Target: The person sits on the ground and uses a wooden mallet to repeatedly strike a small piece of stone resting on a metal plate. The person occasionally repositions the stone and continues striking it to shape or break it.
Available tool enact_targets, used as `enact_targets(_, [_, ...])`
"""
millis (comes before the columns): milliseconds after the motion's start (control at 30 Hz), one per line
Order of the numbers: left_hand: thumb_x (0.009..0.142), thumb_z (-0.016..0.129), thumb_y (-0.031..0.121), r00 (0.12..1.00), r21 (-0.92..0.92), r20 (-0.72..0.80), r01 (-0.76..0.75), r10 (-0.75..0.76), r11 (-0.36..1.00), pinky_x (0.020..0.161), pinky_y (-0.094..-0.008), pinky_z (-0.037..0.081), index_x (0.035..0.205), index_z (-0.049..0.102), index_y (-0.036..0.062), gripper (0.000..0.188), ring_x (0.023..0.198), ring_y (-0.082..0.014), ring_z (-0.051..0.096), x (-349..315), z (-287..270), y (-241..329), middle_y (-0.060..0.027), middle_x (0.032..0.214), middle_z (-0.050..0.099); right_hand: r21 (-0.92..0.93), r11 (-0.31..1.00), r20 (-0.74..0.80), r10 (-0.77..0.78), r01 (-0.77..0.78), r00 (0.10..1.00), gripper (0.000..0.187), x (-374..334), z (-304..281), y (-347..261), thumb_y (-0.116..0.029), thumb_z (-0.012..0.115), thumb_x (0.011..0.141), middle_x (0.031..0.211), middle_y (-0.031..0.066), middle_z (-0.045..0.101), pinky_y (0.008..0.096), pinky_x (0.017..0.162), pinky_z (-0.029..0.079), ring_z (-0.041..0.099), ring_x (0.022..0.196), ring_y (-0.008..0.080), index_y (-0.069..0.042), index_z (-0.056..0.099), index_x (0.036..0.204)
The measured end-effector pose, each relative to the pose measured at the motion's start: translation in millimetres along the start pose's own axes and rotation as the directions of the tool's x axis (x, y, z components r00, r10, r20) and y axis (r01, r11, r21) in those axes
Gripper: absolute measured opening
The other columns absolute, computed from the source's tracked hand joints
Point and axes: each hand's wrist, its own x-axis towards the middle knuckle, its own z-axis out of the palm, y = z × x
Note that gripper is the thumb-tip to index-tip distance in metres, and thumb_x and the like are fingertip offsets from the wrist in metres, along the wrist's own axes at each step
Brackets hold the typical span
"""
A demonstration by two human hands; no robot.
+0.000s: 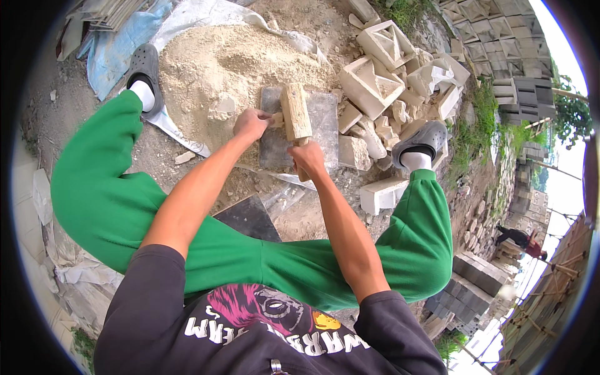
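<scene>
My right hand (307, 157) is wrapped round the handle of a wooden mallet (295, 111), whose thick, worn head lies over a flat dark grey slab (324, 128). Just left of the mallet head, my left hand (251, 124) pinches a small pale chunk (275, 120) above the slab's left part. Whether the mallet touches the chunk or the slab I cannot tell. Behind and left of the slab rises a heap of beige crumbled material (219, 69), with a larger flat fragment (226, 104) lying on it.
Broken cream-coloured hollow blocks (373, 87) are piled right of the slab, near my right clog (420, 142). My left clog (145, 69) stands beside the heap and a blue sheet (122, 53). A dark board (247, 219) lies near my legs. Far right, a person (522, 240) is near stacked grey blocks (470, 287).
</scene>
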Motion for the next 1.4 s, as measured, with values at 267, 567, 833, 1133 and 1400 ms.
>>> enact_targets(267, [0.084,0.074,0.044,0.961,0.124,0.089,-0.272,0.262,0.954,0.093,-0.0393,0.052,0.125,0.070,0.0217,0.047,0.107,-0.0292,0.068,5.5,0.3,-26.1,-0.0102,0.117,0.072,0.054,0.997,-0.027,-0.056,0.058,0.998,0.032,-5.0,3.7,-3.6,-0.020,0.066,0.074,0.076,0.0201,0.071,0.0399,0.061,0.056,0.074,0.068,0.0298,0.009,0.071,0.085])
enact_targets(567, [0.087,0.072,0.033,0.855,0.803,0.446,-0.513,0.265,0.304,0.094,-0.0463,0.053,0.127,0.063,0.0097,0.047,0.117,-0.0315,0.063,-60.1,-80.0,86.1,-0.0151,0.128,0.066,-0.041,0.995,-0.061,-0.093,0.091,0.994,0.045,4.2,13.5,4.8,-0.030,0.071,0.071,0.097,0.0225,0.073,0.0401,0.077,0.056,0.073,0.094,0.0335,0.005,0.072,0.099])
enact_targets(833, [0.085,0.075,0.026,0.867,0.774,0.362,-0.484,0.342,0.409,0.090,-0.0453,0.056,0.118,0.070,0.0087,0.038,0.109,-0.0312,0.068,-73.2,-109.2,134.6,-0.0126,0.117,0.071,-0.085,0.996,-0.065,-0.004,-0.001,0.998,0.038,25.0,10.1,2.7,-0.026,0.071,0.073,0.091,0.0177,0.073,0.0379,0.071,0.057,0.073,0.084,0.0281,0.003,0.073,0.095])
enact_targets(1133, [0.078,0.076,0.023,0.855,0.706,0.468,-0.513,0.222,0.488,0.084,-0.0434,0.058,0.114,0.073,0.0084,0.039,0.107,-0.0295,0.069,-77.7,-88.2,125.2,-0.0129,0.116,0.072,-0.184,0.983,-0.103,0.001,-0.020,0.995,0.033,28.2,-5.8,5.7,-0.023,0.073,0.070,0.085,0.0165,0.073,0.0383,0.065,0.059,0.073,0.075,0.0252,0.004,0.071,0.088])
enact_targets(1400, [0.078,0.073,0.016,0.887,0.706,0.428,-0.448,0.174,0.549,0.088,-0.0438,0.056,0.109,0.075,0.0084,0.032,0.111,-0.0301,0.068,-53.1,-43.3,58.7,-0.0138,0.116,0.072,-0.052,0.999,-0.056,-0.010,0.007,0.998,0.037,11.7,7.9,-10.2,-0.023,0.072,0.071,0.080,0.0157,0.071,0.0392,0.062,0.058,0.071,0.070,0.0269,0.008,0.069,0.093])
